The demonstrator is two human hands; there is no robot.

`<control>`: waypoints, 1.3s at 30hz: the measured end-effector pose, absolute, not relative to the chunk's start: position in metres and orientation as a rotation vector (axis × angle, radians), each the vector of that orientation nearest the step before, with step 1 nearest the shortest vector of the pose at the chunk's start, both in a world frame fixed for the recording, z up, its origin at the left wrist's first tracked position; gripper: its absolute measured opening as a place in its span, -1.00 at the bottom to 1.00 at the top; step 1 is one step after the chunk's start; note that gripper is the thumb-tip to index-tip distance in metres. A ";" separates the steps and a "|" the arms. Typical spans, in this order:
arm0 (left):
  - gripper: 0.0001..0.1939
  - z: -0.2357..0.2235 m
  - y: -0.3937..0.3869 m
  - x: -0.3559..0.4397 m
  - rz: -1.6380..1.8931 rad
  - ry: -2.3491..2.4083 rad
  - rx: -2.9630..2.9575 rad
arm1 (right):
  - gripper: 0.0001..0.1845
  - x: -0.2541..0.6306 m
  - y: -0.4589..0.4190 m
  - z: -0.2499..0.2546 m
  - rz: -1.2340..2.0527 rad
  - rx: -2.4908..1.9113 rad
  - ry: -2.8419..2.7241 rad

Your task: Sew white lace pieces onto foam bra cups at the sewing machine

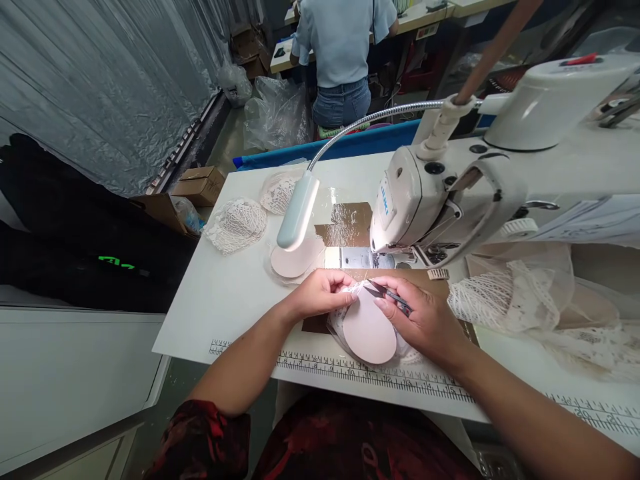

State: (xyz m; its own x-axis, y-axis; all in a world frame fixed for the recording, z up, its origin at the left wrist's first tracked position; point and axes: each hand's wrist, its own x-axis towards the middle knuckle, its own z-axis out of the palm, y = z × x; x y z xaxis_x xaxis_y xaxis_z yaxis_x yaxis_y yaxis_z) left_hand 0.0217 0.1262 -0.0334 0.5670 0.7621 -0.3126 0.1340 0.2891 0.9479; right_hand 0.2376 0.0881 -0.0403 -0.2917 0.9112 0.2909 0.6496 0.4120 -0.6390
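Observation:
A pale pink bra cup (370,327) with lace and sheer mesh around it lies before me, its pointed top turned toward the sewing machine. My left hand (323,292) pinches the lace edge at that top. In my right hand (417,317) are small dark thread snips (393,298), their blades pointing left over the cup's tip. Fine thread shows near the blades; whether they touch it I cannot tell. Just beyond my hands is the machine's needle area (375,259), lit by the lamp. Another pink cup (297,257) rests left of the needle plate.
The white sewing machine (410,193) stands at the right, with a gooseneck lamp (299,210) arching over the table. Lace cups (237,225) lie at the far left, more lace and mesh (500,293) at the right. A person (343,53) sits ahead.

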 end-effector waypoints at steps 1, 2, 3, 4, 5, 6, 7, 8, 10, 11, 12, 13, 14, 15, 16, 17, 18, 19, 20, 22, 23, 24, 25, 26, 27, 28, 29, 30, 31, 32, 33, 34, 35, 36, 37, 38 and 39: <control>-0.67 -0.033 0.126 0.021 0.512 0.911 1.232 | -0.72 0.239 0.088 -0.040 0.536 -1.317 -2.047; -0.66 -0.033 0.126 0.021 0.516 0.911 1.230 | -0.72 0.240 0.088 -0.040 0.537 -1.317 -2.051; -0.66 -0.032 0.127 0.021 0.519 0.909 1.226 | -0.73 0.240 0.088 -0.039 0.536 -1.317 -2.055; -0.66 -0.032 0.127 0.021 0.521 0.907 1.220 | -0.73 0.241 0.088 -0.039 0.532 -1.317 -2.062; -0.66 -0.031 0.127 0.022 0.523 0.904 1.213 | -0.73 0.240 0.088 -0.038 0.522 -1.314 -2.071; -0.66 -0.030 0.126 0.022 0.523 0.903 1.208 | -0.73 0.239 0.088 -0.038 0.509 -1.315 -2.084; -0.65 -0.029 0.126 0.023 0.519 0.902 1.205 | -0.74 0.238 0.089 -0.038 0.496 -1.317 -2.098; -0.65 -0.029 0.126 0.024 0.515 0.902 1.202 | -0.75 0.236 0.089 -0.037 0.489 -1.321 -2.107; -0.65 -0.028 0.125 0.025 0.508 0.893 1.200 | -0.77 0.233 0.090 -0.037 0.499 -1.335 -2.105; -0.64 -0.027 0.125 0.026 0.506 0.885 1.199 | -0.77 0.232 0.090 -0.037 0.516 -1.340 -2.090; -0.64 -0.027 0.125 0.026 0.504 0.875 1.197 | -0.77 0.232 0.090 -0.036 0.537 -1.341 -2.065; -0.64 -0.028 0.124 0.027 0.504 0.865 1.196 | -0.77 0.232 0.091 -0.036 0.558 -1.348 -2.028; -0.64 -0.028 0.124 0.027 0.505 0.853 1.198 | -0.77 0.232 0.091 -0.036 0.579 -1.363 -1.986; -0.64 -0.029 0.124 0.027 0.510 0.840 1.202 | -0.75 0.232 0.091 -0.035 0.598 -1.389 -1.943; -0.65 -0.030 0.124 0.028 0.515 0.825 1.207 | -0.69 0.233 0.092 -0.034 0.621 -1.424 -1.906; -0.67 -0.031 0.124 0.028 0.523 0.807 1.213 | -0.60 0.233 0.093 -0.033 0.647 -1.461 -1.875; -0.68 -0.031 0.124 0.029 0.533 0.787 1.217 | -0.52 0.233 0.093 -0.032 0.686 -1.484 -1.860; -0.69 -0.032 0.124 0.030 0.544 0.765 1.213 | -0.50 0.232 0.094 -0.030 0.743 -1.483 -1.865; -0.69 -0.031 0.124 0.031 0.550 0.745 1.197 | -0.56 0.231 0.094 -0.029 0.811 -1.464 -1.888; -0.66 -0.030 0.124 0.033 0.563 0.714 1.127 | -0.75 0.229 0.095 -0.026 0.933 -1.416 -1.943; -0.63 -0.029 0.125 0.033 0.575 0.702 1.083 | -0.77 0.229 0.095 -0.025 0.972 -1.404 -1.966; -0.61 -0.028 0.126 0.033 0.590 0.691 1.044 | -0.76 0.228 0.095 -0.024 0.993 -1.406 -1.980; -0.59 -0.027 0.127 0.032 0.609 0.682 1.014 | -0.76 0.228 0.094 -0.024 0.995 -1.416 -1.982; -0.58 -0.026 0.128 0.030 0.626 0.671 0.993 | -0.76 0.227 0.094 -0.024 0.995 -1.422 -1.979; -0.58 -0.024 0.129 0.028 0.635 0.662 0.977 | -0.76 0.228 0.094 -0.024 0.999 -1.423 -1.974; -0.57 -0.023 0.131 0.026 0.634 0.658 0.964 | -0.77 0.228 0.093 -0.025 1.002 -1.422 -1.972; -0.57 -0.021 0.132 0.023 0.627 0.661 0.945 | -0.77 0.228 0.093 -0.026 1.002 -1.424 -1.970; -0.57 -0.019 0.133 0.021 0.619 0.667 0.923 | -0.78 0.228 0.093 -0.026 1.000 -1.428 -1.971; -0.56 -0.017 0.134 0.019 0.615 0.675 0.904 | -0.78 0.229 0.093 -0.027 0.999 -1.434 -1.973; -0.56 -0.015 0.135 0.017 0.621 0.684 0.895 | -0.78 0.229 0.093 -0.027 0.999 -1.442 -1.974; -0.57 -0.013 0.136 0.016 0.641 0.702 0.900 | -0.78 0.229 0.093 -0.027 1.000 -1.447 -1.975; -0.59 -0.012 0.136 0.015 0.673 0.733 0.924 | -0.78 0.229 0.093 -0.027 1.002 -1.451 -1.975; -0.63 -0.012 0.136 0.014 0.711 0.777 0.971 | -0.78 0.229 0.093 -0.027 1.004 -1.453 -1.971; -0.65 -0.013 0.135 0.014 0.741 0.829 1.035 | -0.78 0.229 0.093 -0.026 1.004 -1.451 -1.968; -0.64 -0.014 0.134 0.015 0.749 0.875 1.107 | -0.79 0.228 0.093 -0.026 1.002 -1.445 -1.968; -0.60 -0.016 0.133 0.016 0.729 0.899 1.181 | -0.79 0.228 0.093 -0.025 0.998 -1.436 -1.970; -0.57 -0.019 0.132 0.017 0.677 0.893 1.254 | -0.79 0.228 0.093 -0.025 0.996 -1.428 -1.976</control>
